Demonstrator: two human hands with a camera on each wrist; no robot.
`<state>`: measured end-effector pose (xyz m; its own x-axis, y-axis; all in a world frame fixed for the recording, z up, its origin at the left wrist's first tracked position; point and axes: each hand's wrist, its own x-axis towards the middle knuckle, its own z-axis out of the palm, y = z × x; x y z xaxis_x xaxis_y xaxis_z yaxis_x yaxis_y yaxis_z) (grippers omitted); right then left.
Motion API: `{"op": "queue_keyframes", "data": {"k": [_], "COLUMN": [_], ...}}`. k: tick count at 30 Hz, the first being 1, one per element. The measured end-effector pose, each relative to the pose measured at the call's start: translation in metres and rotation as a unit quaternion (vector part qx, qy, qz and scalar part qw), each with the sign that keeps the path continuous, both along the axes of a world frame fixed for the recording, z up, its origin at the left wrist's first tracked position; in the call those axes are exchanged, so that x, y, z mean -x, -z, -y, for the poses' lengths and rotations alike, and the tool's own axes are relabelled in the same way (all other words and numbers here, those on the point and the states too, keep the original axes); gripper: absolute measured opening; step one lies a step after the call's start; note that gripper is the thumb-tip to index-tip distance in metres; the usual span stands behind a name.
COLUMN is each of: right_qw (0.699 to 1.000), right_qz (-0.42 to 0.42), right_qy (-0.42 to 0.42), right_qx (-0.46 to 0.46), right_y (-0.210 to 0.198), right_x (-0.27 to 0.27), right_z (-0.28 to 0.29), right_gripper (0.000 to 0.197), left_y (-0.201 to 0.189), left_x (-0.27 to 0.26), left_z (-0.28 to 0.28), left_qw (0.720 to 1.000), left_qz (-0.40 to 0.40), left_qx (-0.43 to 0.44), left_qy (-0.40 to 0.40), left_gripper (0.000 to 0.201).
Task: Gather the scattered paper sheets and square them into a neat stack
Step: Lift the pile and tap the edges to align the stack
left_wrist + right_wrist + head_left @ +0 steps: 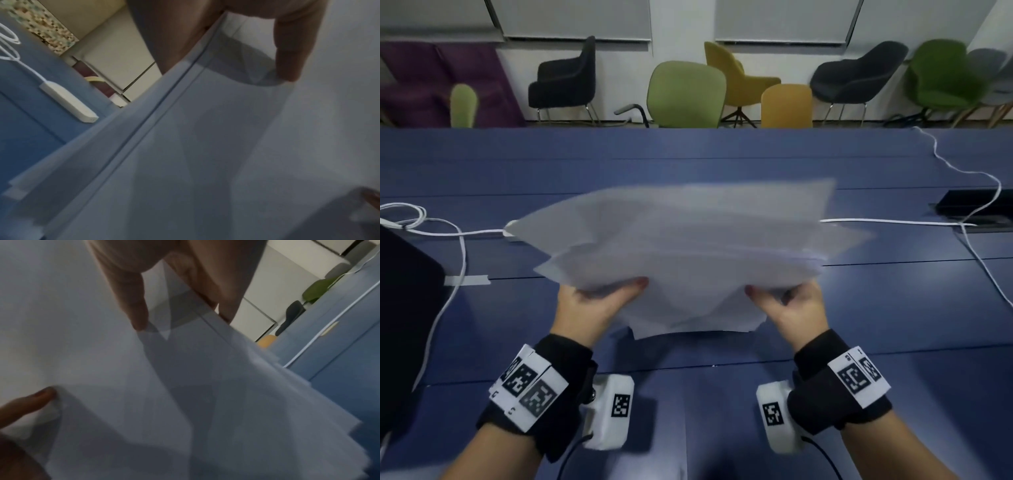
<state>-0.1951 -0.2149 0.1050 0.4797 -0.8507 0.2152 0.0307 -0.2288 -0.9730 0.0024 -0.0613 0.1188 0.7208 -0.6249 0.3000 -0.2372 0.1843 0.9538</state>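
A loose bundle of white paper sheets [688, 246] hangs above the blue table [688, 161], its edges fanned out unevenly and blurred. My left hand [599, 301] grips the near left edge with the thumb on top. My right hand [787, 305] grips the near right edge the same way. In the left wrist view the sheets [226, 146] fill the frame, with fingers [292, 61] behind them. The right wrist view shows the sheets [185, 386] splayed in steps at the lower right; fingers [131, 305] pinch them and a thumb [26, 402] lies on top.
White cables [458, 240] and a white power strip [68, 102] lie on the table at left, and another cable [979, 192] runs to a black socket box [976, 205] at right. A dark object [404, 308] sits at the left edge. Chairs [685, 96] stand beyond the table.
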Motion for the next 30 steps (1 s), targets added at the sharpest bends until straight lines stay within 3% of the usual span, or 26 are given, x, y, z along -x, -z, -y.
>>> {"op": "queue_keyframes", "data": {"k": [7,9,10,12,15,17,19,23,26,28,30], "right_qw": [1.000,1.000,1.000,1.000,0.998,0.998,0.998,0.995,0.998,0.998,0.998], "right_qz": [0.017,0.008,0.004,0.008,0.026,-0.004,-0.056,-0.098,-0.058,-0.044,-0.045], "right_qy": [-0.011,-0.015,-0.009,0.000,0.037,0.056,0.029,0.027,0.038,0.032,0.034], "right_qx": [0.004,0.001,0.010,0.027,0.046,0.014,-0.027,0.010,0.011,0.016,0.027], "right_y": [-0.015,-0.012,-0.012,-0.015,-0.017,-0.008,0.003,0.003,-0.008,-0.011,-0.009], "right_x": [-0.011,-0.016,-0.018,-0.020,-0.017,-0.012,-0.008,-0.006,0.006,0.020,0.031], "right_z": [0.000,-0.005,-0.007,-0.012,-0.014,-0.009,-0.008,-0.021,-0.034,-0.046,-0.060], "right_gripper": [0.021,0.039,0.038,0.032,0.032,0.038,0.020,0.022,0.020,0.030,0.031], "left_y": [-0.017,-0.010,-0.008,-0.010,-0.010,-0.002,0.012,0.013,-0.003,-0.004,0.004], "left_x": [-0.012,-0.010,-0.007,-0.003,-0.006,-0.009,-0.006,0.003,0.015,0.024,0.035], "left_z": [0.003,0.005,0.007,0.012,0.013,0.008,0.004,0.000,-0.013,-0.025,-0.036], "left_qw": [0.999,1.000,1.000,0.999,0.999,0.999,0.996,0.995,0.993,0.995,0.997], "left_qz": [0.032,0.023,0.012,-0.009,0.036,0.023,0.027,0.062,0.104,0.100,0.082], "left_qx": [0.014,0.005,0.010,0.027,0.016,-0.027,-0.076,-0.074,-0.048,-0.019,-0.003], "left_qy": [0.004,0.006,0.000,-0.022,-0.028,0.004,0.029,-0.001,0.004,0.014,0.015], "left_gripper": [0.046,0.051,0.052,0.044,0.032,0.023,0.024,0.011,0.013,0.036,0.046]}}
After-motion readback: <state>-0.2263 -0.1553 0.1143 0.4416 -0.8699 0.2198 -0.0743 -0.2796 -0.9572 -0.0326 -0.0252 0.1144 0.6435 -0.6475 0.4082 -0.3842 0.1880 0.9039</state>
